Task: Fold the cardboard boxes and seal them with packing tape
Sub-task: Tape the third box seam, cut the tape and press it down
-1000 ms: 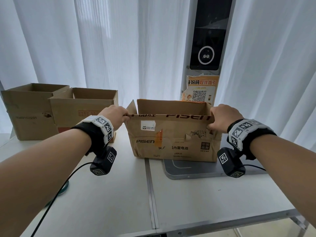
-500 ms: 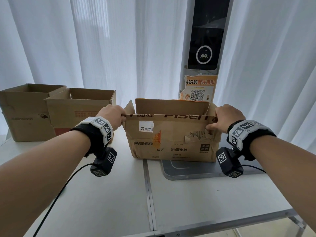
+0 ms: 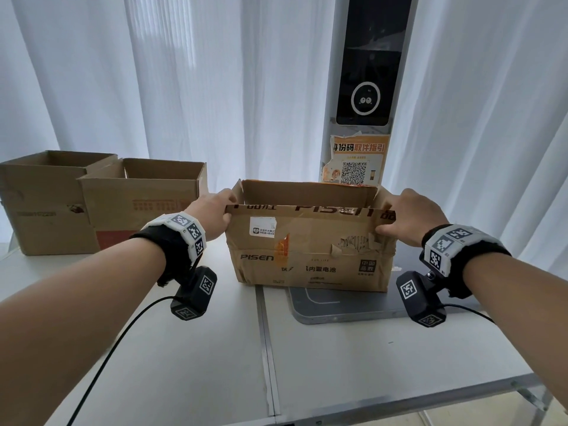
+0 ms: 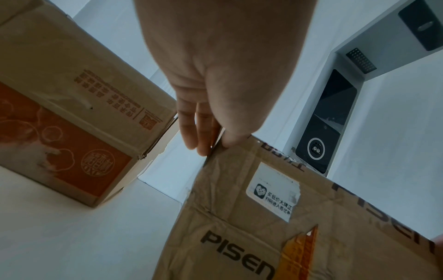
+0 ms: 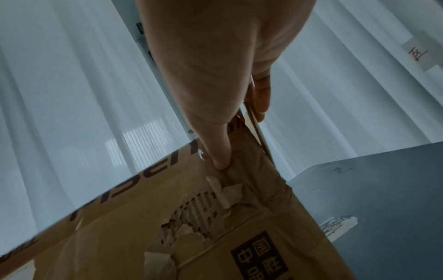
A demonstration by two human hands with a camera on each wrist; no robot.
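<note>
Head view shows the PISEN box [image 3: 310, 256] standing open on the white table [image 3: 196, 348], partly on a grey mat [image 3: 353, 305]. Its near flap [image 3: 307, 224] is upright, pinched at each top corner by the left hand [image 3: 212, 216] and the right hand [image 3: 408, 215]. This looks like the flap-folding step; next, I'd guess, the flap goes inward over the opening. Left of the box stand two more open boxes [image 3: 101, 204]. No tape shows.
</note>
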